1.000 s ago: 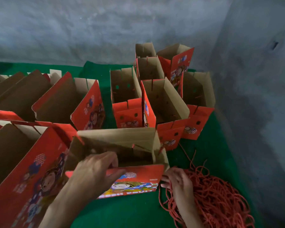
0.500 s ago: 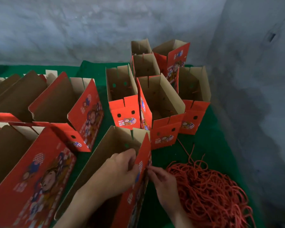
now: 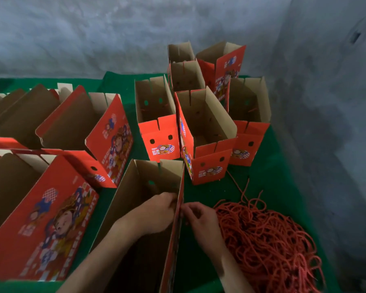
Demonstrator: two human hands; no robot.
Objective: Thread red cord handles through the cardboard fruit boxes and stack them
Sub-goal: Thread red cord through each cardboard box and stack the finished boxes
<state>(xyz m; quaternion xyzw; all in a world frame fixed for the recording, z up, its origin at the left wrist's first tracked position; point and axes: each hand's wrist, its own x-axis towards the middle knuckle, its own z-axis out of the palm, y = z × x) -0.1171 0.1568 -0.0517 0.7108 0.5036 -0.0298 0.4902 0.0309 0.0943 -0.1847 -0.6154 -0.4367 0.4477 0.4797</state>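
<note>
Two hands work either side of one cardboard wall in the head view. Your left hand (image 3: 156,214) is inside the near open box (image 3: 135,208), fingers curled against the inner face of its right-hand wall, close to the top edge; whether they pinch anything there you cannot tell, because the wall hides the fingertips. Your right hand (image 3: 199,218) is outside that same wall, fingers bent and drawn together against the red outer face, directly opposite the left. It seems to pinch something small at the wall, but no cord end can be made out between the fingers.

The near box stands upright on the green cloth (image 3: 262,187), its top open, with two round holes in its far end panel. Just right of your right hand lies the pile of red cords (image 3: 268,246), a loose tangled heap on the cloth, with a few strands trailing off toward the group of upright boxes (image 3: 205,132) beyond. Those boxes stand close together near the grey wall (image 3: 135,28), open-topped, brown inside and red outside with printed cartoon labels, each end panel showing two holes.

On your left, larger boxes (image 3: 51,208) lean in rows, tilted over so that their red printed sides face up. The nearest one lies just beside the box you are handling.
</note>
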